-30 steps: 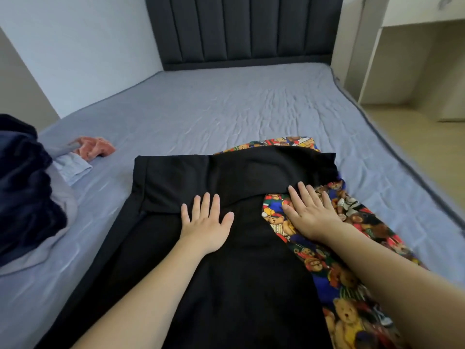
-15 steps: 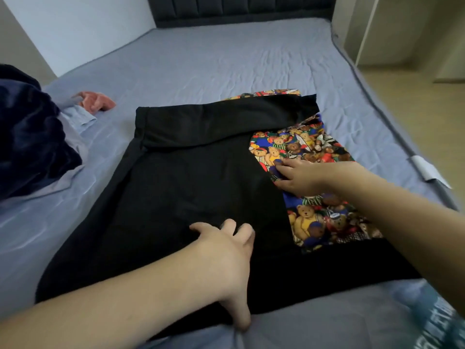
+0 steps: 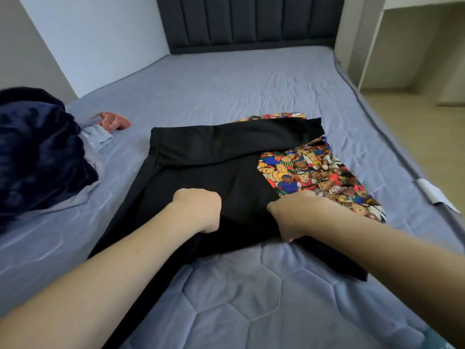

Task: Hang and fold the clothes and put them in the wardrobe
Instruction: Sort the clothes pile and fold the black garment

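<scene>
A black garment (image 3: 201,157) with a teddy-bear print panel (image 3: 314,177) lies on the bed (image 3: 226,91). Its top part is folded down across it. My left hand (image 3: 198,210) grips the black fabric near the garment's lower middle, fingers curled under a raised fold. My right hand (image 3: 297,217) grips the same lower edge just to the right, beside the bear print. The hem between my hands is lifted off the sheet and doubled toward the headboard. My fingertips are hidden in the cloth.
A dark blue fleece heap (image 3: 37,152) over a light blue shirt (image 3: 95,137) lies at the left, with a small pink cloth (image 3: 113,120) beyond. The padded headboard (image 3: 251,21) is far. The bed's right edge drops to the floor (image 3: 415,137) by pale furniture (image 3: 402,46).
Both hands moved from pressing flat near the upper fold down to the garment's bottom edge, took hold of it, and have lifted it up toward the middle.
</scene>
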{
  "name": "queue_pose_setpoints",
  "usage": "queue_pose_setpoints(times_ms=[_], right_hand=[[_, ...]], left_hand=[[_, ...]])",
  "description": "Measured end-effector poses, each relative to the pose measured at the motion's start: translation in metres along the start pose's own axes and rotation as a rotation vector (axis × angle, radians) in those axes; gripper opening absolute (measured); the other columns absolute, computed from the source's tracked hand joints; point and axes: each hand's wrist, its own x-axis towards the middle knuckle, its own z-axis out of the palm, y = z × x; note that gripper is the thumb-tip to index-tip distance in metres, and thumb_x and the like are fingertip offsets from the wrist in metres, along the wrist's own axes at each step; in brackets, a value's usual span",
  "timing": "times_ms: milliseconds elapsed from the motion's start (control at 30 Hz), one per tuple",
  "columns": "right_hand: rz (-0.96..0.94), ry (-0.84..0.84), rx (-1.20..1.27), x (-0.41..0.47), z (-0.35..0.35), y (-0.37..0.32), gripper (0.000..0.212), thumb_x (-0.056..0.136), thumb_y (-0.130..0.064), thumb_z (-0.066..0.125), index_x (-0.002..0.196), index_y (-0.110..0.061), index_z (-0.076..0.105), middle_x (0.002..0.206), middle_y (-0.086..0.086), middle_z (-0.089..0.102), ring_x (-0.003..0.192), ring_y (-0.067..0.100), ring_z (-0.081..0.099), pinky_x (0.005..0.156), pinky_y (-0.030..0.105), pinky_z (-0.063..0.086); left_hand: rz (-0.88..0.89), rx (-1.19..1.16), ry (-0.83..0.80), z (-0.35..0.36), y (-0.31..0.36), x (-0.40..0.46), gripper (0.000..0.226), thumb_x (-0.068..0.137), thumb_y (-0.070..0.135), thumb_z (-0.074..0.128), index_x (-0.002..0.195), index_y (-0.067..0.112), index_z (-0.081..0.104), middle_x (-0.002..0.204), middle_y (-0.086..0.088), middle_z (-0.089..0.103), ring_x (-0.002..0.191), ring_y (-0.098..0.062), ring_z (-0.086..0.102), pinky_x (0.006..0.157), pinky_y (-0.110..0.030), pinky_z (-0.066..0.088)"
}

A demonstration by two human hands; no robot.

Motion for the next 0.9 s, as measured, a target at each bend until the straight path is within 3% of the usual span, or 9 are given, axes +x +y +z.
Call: queue_pose_setpoints(times_ms=[100, 167, 233, 300, 433, 633, 700, 833, 900], right_hand=[[0.208, -0.054, -0.099, 0.018, -0.020, 0.024, 0.044, 0.088, -0.020, 0.051, 0.132, -0.016, 0.046, 0.132, 0.009, 0.051, 0.116, 0.040, 0.052, 0.093, 0.052, 0.046], [0.357, -0.039, -0.170, 0.030, -0.037, 0.039, 0.045, 0.091, -0.022, 0.047, 0.135, -0.015, 0.047, 0.139, 0.012, 0.047, 0.121, 0.043, 0.048, 0.095, 0.056, 0.042], [0.463, 0.002, -0.224, 0.044, -0.051, 0.052, 0.044, 0.090, -0.022, 0.048, 0.134, -0.015, 0.050, 0.136, 0.012, 0.050, 0.120, 0.040, 0.049, 0.098, 0.057, 0.039], [0.529, 0.067, -0.283, 0.056, -0.061, 0.065, 0.044, 0.090, -0.021, 0.049, 0.133, -0.013, 0.051, 0.134, 0.013, 0.049, 0.118, 0.036, 0.049, 0.099, 0.059, 0.038], [0.607, 0.159, -0.340, 0.078, -0.065, 0.083, 0.043, 0.087, -0.024, 0.047, 0.129, -0.013, 0.050, 0.124, 0.010, 0.054, 0.108, 0.030, 0.054, 0.092, 0.054, 0.042], [0.658, -0.061, -0.386, 0.118, -0.094, 0.108, 0.034, 0.084, -0.018, 0.050, 0.115, -0.019, 0.064, 0.109, 0.004, 0.066, 0.086, 0.026, 0.060, 0.083, 0.042, 0.046], [0.693, -0.080, -0.388, 0.131, -0.116, 0.120, 0.031, 0.086, -0.019, 0.048, 0.114, -0.019, 0.062, 0.108, 0.005, 0.064, 0.082, 0.029, 0.057, 0.088, 0.046, 0.045], [0.833, -0.232, -0.253, 0.167, -0.160, 0.150, 0.032, 0.090, -0.031, 0.049, 0.119, -0.019, 0.054, 0.120, 0.009, 0.056, 0.101, 0.037, 0.050, 0.093, 0.057, 0.038], [0.851, -0.181, -0.206, 0.197, -0.159, 0.165, 0.034, 0.091, -0.033, 0.049, 0.122, -0.021, 0.052, 0.126, 0.007, 0.053, 0.100, 0.037, 0.048, 0.094, 0.057, 0.037]], left_hand=[[-0.075, 0.020, -0.065, -0.008, -0.011, 0.008, 0.028, 0.083, 0.013, 0.048, 0.107, 0.022, 0.060, 0.095, 0.002, 0.058, 0.088, -0.024, 0.058, 0.075, -0.035, 0.045], [-0.139, 0.048, 0.071, -0.024, -0.016, 0.018, 0.025, 0.084, 0.013, 0.051, 0.106, 0.019, 0.060, 0.090, 0.001, 0.055, 0.091, -0.027, 0.059, 0.085, -0.039, 0.049], [-0.174, 0.202, 0.282, -0.040, -0.021, 0.031, 0.029, 0.085, 0.015, 0.055, 0.114, 0.018, 0.057, 0.105, -0.004, 0.061, 0.104, -0.030, 0.058, 0.098, -0.047, 0.044], [-0.193, 0.355, 0.341, -0.048, -0.024, 0.045, 0.039, 0.088, 0.021, 0.054, 0.126, 0.015, 0.051, 0.125, -0.010, 0.059, 0.118, -0.035, 0.052, 0.107, -0.056, 0.032], [-0.274, 0.421, 0.149, -0.048, -0.035, 0.066, 0.042, 0.088, 0.015, 0.050, 0.131, 0.012, 0.054, 0.124, -0.013, 0.061, 0.112, -0.039, 0.057, 0.099, -0.064, 0.037], [-0.452, 0.480, -0.241, -0.084, -0.075, 0.114, 0.026, 0.093, 0.028, 0.049, 0.109, 0.022, 0.069, 0.079, -0.006, 0.071, 0.082, -0.029, 0.066, 0.098, -0.061, 0.042], [-0.448, 0.501, -0.200, -0.102, -0.080, 0.137, 0.024, 0.090, 0.026, 0.049, 0.103, 0.021, 0.069, 0.070, -0.008, 0.067, 0.071, -0.028, 0.064, 0.097, -0.062, 0.041], [-0.408, 0.536, -0.080, -0.131, -0.074, 0.191, 0.026, 0.087, 0.024, 0.050, 0.101, 0.020, 0.071, 0.086, -0.008, 0.066, 0.080, -0.032, 0.061, 0.093, -0.064, 0.040], [-0.411, 0.563, -0.011, -0.129, -0.074, 0.225, 0.025, 0.085, 0.023, 0.052, 0.101, 0.018, 0.070, 0.093, -0.009, 0.066, 0.082, -0.034, 0.060, 0.093, -0.064, 0.040]])
